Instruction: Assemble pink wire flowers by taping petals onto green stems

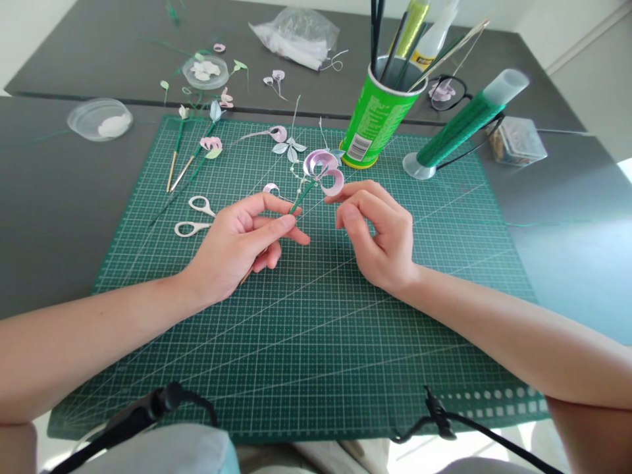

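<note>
My left hand is closed around a thin stem wrapped in green, its bare wooden lower end showing below the palm. Curled lilac petals make up the flower head at the stem's top. My right hand is just right of the flower, one fingertip at the lower petal's edge; whether it touches cannot be made out. Its thumb meets a bent finger, and anything between them is hidden. Near the flower lie a pale blue leaf cluster, a loose lilac loop and a string of small pale green buds.
White-handled scissors lie left on the green cutting mat. Several finished stems rest behind them. A green can of tools, a green-filled tube and a clear box stand right. Shallow dishes sit left.
</note>
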Action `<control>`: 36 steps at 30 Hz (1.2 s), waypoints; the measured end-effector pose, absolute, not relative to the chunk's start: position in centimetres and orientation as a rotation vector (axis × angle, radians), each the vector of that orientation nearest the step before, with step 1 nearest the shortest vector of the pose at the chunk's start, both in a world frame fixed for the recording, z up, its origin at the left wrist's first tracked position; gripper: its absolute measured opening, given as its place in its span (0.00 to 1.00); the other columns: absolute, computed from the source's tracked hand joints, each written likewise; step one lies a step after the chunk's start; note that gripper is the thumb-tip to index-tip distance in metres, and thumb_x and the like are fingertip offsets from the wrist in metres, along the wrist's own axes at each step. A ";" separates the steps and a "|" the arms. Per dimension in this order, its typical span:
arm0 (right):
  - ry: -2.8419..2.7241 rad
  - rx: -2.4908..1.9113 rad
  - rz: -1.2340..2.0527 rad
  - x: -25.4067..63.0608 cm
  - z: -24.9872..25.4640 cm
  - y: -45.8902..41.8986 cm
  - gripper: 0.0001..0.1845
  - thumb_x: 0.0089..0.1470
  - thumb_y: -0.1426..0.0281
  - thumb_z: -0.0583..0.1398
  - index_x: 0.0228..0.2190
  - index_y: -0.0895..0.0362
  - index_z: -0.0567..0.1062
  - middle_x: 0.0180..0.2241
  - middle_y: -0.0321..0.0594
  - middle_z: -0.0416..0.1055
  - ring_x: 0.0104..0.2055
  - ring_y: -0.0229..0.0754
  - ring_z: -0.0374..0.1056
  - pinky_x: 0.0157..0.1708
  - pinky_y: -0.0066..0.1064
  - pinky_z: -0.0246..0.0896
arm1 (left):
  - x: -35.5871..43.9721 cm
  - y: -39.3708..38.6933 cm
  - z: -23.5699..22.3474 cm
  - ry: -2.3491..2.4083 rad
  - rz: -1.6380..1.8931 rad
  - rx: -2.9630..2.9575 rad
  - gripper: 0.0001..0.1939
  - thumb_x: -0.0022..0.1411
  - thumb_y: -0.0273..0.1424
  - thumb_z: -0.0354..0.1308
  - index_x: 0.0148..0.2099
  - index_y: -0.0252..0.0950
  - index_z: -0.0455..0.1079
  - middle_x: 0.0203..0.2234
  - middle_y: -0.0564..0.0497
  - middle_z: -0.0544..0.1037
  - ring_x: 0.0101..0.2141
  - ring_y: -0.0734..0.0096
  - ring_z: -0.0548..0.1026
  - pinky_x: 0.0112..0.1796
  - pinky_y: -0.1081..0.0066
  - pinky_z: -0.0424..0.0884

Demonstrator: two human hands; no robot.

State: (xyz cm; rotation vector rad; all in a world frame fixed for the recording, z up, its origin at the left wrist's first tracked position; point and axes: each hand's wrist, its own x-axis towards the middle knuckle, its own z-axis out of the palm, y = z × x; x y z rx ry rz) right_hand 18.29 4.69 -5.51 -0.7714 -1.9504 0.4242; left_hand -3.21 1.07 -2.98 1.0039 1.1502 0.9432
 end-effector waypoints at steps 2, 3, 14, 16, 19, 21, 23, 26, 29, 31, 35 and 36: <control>-1.919 -0.780 0.444 18.3 -5.5 4.6 0.17 0.72 0.72 0.50 0.29 0.53 0.68 0.39 0.43 0.78 0.47 0.45 0.76 0.47 0.43 0.69 | -3.3 1.0 -3.0 1.157 0.944 1.015 0.09 0.66 0.35 0.69 0.45 0.37 0.74 0.30 0.50 0.86 0.16 0.81 0.69 0.15 0.80 0.60; -1.886 -0.776 0.450 18.3 -5.5 4.6 0.16 0.72 0.72 0.50 0.30 0.53 0.68 0.39 0.43 0.77 0.48 0.46 0.76 0.48 0.44 0.69 | -3.3 1.0 -3.0 1.161 0.944 1.019 0.10 0.66 0.35 0.69 0.45 0.37 0.74 0.30 0.50 0.86 0.16 0.81 0.69 0.16 0.80 0.60; -1.799 -0.791 0.992 17.9 -5.7 4.3 0.11 0.71 0.65 0.57 0.50 0.53 0.75 0.50 0.44 0.79 0.55 0.45 0.76 0.59 0.44 0.74 | -3.5 0.8 -2.9 1.156 0.930 1.040 0.10 0.66 0.36 0.68 0.45 0.38 0.74 0.31 0.51 0.86 0.16 0.81 0.69 0.16 0.79 0.60; -1.773 -0.765 1.240 17.8 -5.5 3.7 0.12 0.70 0.63 0.59 0.51 0.54 0.76 0.54 0.45 0.79 0.57 0.45 0.77 0.58 0.42 0.75 | -3.5 0.9 -2.9 1.166 0.917 1.063 0.10 0.66 0.37 0.68 0.45 0.38 0.73 0.30 0.51 0.86 0.16 0.80 0.69 0.16 0.79 0.60; -1.689 -0.715 1.508 17.6 -5.3 3.0 0.17 0.70 0.62 0.60 0.56 0.54 0.73 0.50 0.43 0.80 0.42 0.38 0.80 0.42 0.33 0.80 | -3.5 0.9 -2.8 1.182 0.907 1.092 0.11 0.65 0.37 0.68 0.45 0.39 0.73 0.27 0.53 0.84 0.16 0.79 0.69 0.16 0.78 0.59; -1.711 -0.749 1.535 17.6 -5.2 2.6 0.19 0.70 0.63 0.60 0.59 0.55 0.70 0.38 0.37 0.78 0.26 0.32 0.72 0.24 0.26 0.71 | -3.5 1.0 -2.8 1.189 0.905 1.103 0.12 0.65 0.37 0.68 0.45 0.39 0.72 0.26 0.53 0.83 0.16 0.79 0.68 0.16 0.78 0.59; -1.823 -0.820 1.377 17.6 -5.0 2.3 0.19 0.70 0.68 0.59 0.59 0.56 0.70 0.27 0.29 0.69 0.20 0.31 0.61 0.18 0.25 0.59 | -3.5 1.0 -2.8 1.187 0.905 1.113 0.12 0.65 0.37 0.68 0.45 0.39 0.72 0.26 0.53 0.83 0.15 0.79 0.68 0.16 0.77 0.59; -2.018 -0.892 1.002 17.8 -4.4 2.0 0.18 0.68 0.75 0.58 0.58 0.58 0.72 0.21 0.24 0.58 0.19 0.31 0.55 0.19 0.25 0.52 | -3.5 1.0 -2.9 1.190 0.900 1.123 0.11 0.65 0.36 0.68 0.45 0.39 0.72 0.26 0.53 0.83 0.15 0.79 0.68 0.15 0.77 0.58; -2.145 -0.925 0.739 18.0 -4.2 2.0 0.12 0.70 0.75 0.56 0.52 0.60 0.74 0.19 0.22 0.56 0.17 0.28 0.52 0.19 0.24 0.49 | -3.5 1.0 -2.9 1.188 0.902 1.123 0.09 0.67 0.35 0.67 0.45 0.38 0.73 0.28 0.52 0.84 0.16 0.80 0.67 0.16 0.77 0.58; -2.219 -0.908 0.570 18.2 -4.4 2.1 0.09 0.70 0.75 0.56 0.47 0.58 0.75 0.19 0.24 0.61 0.18 0.27 0.53 0.18 0.23 0.47 | -3.5 0.9 -2.9 1.193 0.902 1.122 0.09 0.67 0.36 0.67 0.45 0.38 0.74 0.29 0.51 0.84 0.16 0.81 0.65 0.17 0.77 0.59; -2.303 -0.838 0.398 18.4 -4.8 2.2 0.09 0.70 0.77 0.55 0.41 0.56 0.76 0.22 0.26 0.67 0.18 0.26 0.57 0.18 0.22 0.45 | -3.4 0.9 -2.8 1.223 0.872 1.104 0.11 0.66 0.35 0.67 0.47 0.38 0.72 0.28 0.52 0.83 0.16 0.80 0.63 0.17 0.77 0.58; -2.292 -0.822 0.427 18.4 -4.7 2.2 0.09 0.69 0.77 0.56 0.40 0.57 0.76 0.20 0.26 0.65 0.18 0.26 0.56 0.18 0.21 0.46 | -3.4 1.0 -2.8 1.228 0.854 1.106 0.11 0.66 0.36 0.67 0.46 0.39 0.72 0.27 0.53 0.83 0.16 0.80 0.63 0.17 0.76 0.57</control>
